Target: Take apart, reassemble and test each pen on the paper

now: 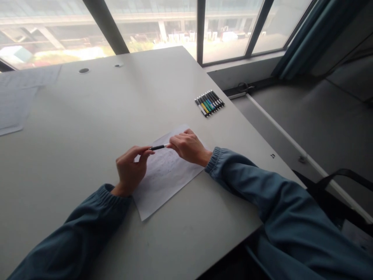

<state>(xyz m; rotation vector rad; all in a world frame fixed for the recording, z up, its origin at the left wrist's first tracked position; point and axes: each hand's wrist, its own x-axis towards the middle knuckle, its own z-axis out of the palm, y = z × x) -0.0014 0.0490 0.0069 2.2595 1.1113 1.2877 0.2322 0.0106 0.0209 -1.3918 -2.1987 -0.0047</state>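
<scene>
A slim black-and-white pen [157,147] is held level between my two hands, above a sheet of paper [163,190] with faint markings. My left hand [132,165] pinches its dark end between thumb and fingertips. Around the white end, the fingers of my right hand [189,147] are closed, hiding that tip. The paper lies at a slant on the white table [96,128], partly under both hands. Beyond my right hand, several pens [210,103] lie side by side in a row, with black, white, yellow, green and blue parts.
More papers [17,105] lie at the table's left. Two round holes, one a cable hole [84,70], are near the far edge by the windows. A small dark mark [272,156] is near the right edge. A white pipe [291,144] runs along the floor beyond.
</scene>
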